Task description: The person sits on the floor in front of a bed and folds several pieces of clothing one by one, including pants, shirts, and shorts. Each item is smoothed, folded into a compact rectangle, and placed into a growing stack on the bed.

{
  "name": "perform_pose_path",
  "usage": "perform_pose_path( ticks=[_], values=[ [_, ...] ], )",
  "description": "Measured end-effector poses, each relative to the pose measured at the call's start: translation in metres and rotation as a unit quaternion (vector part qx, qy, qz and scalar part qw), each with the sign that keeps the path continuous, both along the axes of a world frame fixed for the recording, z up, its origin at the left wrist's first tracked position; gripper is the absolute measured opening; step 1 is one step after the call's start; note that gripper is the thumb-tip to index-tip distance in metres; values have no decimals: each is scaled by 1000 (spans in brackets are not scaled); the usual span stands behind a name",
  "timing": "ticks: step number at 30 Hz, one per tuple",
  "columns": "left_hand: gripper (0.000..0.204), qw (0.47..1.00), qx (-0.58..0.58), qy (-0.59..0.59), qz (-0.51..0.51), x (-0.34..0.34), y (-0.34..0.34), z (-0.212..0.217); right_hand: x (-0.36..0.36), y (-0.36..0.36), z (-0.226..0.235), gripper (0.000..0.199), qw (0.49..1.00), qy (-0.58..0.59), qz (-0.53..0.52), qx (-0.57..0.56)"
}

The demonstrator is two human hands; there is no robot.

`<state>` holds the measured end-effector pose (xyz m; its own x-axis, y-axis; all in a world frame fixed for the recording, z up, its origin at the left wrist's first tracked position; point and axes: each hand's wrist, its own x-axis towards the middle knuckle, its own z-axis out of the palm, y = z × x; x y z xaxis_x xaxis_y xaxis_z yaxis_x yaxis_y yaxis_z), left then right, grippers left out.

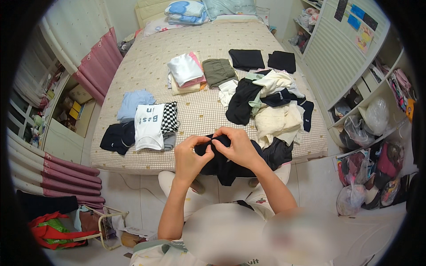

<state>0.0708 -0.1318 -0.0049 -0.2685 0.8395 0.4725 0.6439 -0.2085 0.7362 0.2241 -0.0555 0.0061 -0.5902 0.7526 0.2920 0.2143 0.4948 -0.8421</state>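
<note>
At the near edge of the bed, a black garment (227, 170) hangs partly over the side; its kind I cannot make out. My left hand (188, 156) pinches its cloth between thumb and fingers. Close beside it, my right hand (240, 149) pinches the same cloth, the fingertips of both hands nearly touching. To the right lies a loose heap with a cream knit garment (276, 123), a black garment (243, 101) and a shiny black piece (278, 154). On the left are a white printed T-shirt (149, 128), a checkered black-and-white garment (170, 117) and a dark folded garment (118, 138).
Farther up the checked bedspread (195, 44) are a stack topped with white cloth (184, 68), olive trousers (218, 72) and folded black pieces (246, 59). Pillows (230, 6) lie at the head. Open shelves (381, 88) stand right; a small rack (106, 224) stands lower left.
</note>
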Motion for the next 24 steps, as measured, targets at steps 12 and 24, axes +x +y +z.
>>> perform_pose_path(
  ticks=[12,24],
  values=[
    [15,982,-116,-132,-71,-14,-3,-21,4,19,-30,21,992,-2,118,-45],
    [11,896,-179,-376,-157,-19,2,-26,10,20,-30,22,991,27,129,-25]
  ],
)
